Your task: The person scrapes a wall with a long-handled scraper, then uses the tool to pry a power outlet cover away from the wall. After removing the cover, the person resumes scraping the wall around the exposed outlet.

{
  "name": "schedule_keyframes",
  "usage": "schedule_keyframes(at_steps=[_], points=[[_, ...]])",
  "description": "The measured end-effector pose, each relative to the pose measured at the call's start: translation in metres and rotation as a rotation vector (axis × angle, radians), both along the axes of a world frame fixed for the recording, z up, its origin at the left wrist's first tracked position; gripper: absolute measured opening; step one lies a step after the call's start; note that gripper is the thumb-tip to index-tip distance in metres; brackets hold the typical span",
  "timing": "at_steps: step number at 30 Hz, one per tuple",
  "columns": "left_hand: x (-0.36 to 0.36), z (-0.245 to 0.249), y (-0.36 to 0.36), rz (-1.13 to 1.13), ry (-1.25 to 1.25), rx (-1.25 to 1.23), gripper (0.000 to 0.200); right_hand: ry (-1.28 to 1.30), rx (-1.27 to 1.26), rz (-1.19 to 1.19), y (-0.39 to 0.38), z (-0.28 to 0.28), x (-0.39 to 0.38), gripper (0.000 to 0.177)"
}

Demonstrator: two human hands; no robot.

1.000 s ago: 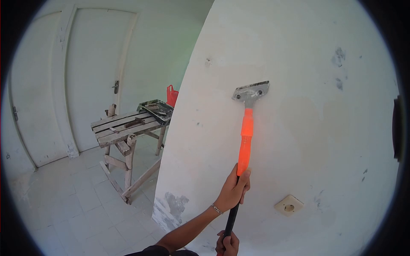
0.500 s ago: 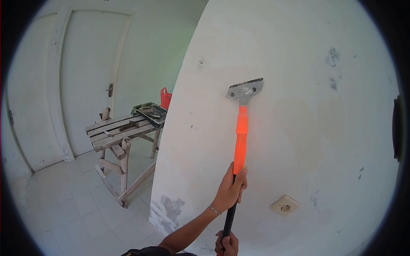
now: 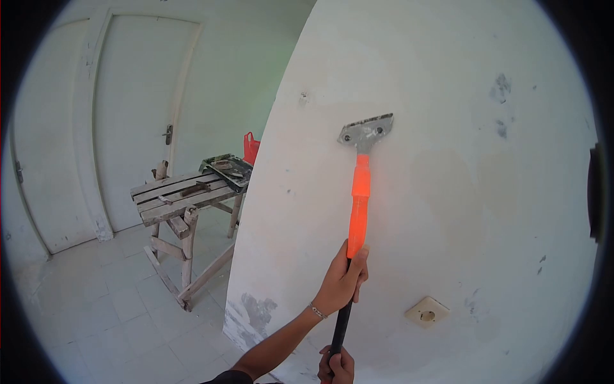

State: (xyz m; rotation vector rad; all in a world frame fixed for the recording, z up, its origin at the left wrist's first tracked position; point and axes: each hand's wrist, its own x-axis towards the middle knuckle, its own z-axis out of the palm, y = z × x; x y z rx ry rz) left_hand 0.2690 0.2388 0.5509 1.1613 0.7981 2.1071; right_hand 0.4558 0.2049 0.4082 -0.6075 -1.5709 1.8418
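Note:
A long-handled scraper (image 3: 359,211) slants up the white wall (image 3: 409,243), with a bright orange grip section and a black pole. Its grey metal head (image 3: 364,133), bolted and smeared with pale residue, is at the wall surface; whether the blade edge touches cannot be made out. My left hand (image 3: 345,275), with a bracelet at the wrist, is wrapped round the pole just below the orange part. Lower down, near the bottom edge of view, my right hand (image 3: 336,366) grips the black pole, its fingers closed.
Right of the pole, a wall socket (image 3: 427,312) sits in the wall. Grey patches mark the plaster. To the left stands a wooden bench (image 3: 185,198) bearing a dark tray (image 3: 227,171) and tools, with a red bag (image 3: 251,147) behind. White doors (image 3: 137,121) line the far side.
The scraper and both hands have shifted slightly left and up in view. The surroundings have moved a little to the right. Both hands keep their hold on the pole.

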Motion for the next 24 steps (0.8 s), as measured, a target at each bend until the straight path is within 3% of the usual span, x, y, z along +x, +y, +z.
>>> schedule_keyframes(at_steps=[2, 6, 11, 15, 20, 24], points=[[-0.010, 0.013, 0.003, 0.000, -0.005, -0.017, 0.038, -0.021, 0.029, 0.006, -0.001, 0.030, -0.016, 0.053], [-0.018, 0.019, 0.006, 0.051, 0.020, 0.013, 0.038, 0.004, 0.004, 0.043, 0.009, 0.027, -0.024, 0.052], [0.023, -0.057, -0.005, 0.006, -0.026, -0.075, 0.031, 0.005, 0.059, -0.018, -0.004, -0.065, 0.020, 0.046], [0.028, -0.073, -0.008, -0.023, -0.041, -0.122, 0.031, -0.031, 0.049, -0.047, -0.005, -0.080, 0.027, 0.047], [-0.016, -0.012, 0.011, 0.028, -0.022, 0.006, 0.030, -0.057, 0.174, -0.102, 0.012, -0.005, -0.019, 0.050], [-0.008, -0.021, 0.011, 0.017, -0.039, 0.013, 0.031, -0.067, 0.160, -0.024, 0.012, -0.001, -0.006, 0.053]])
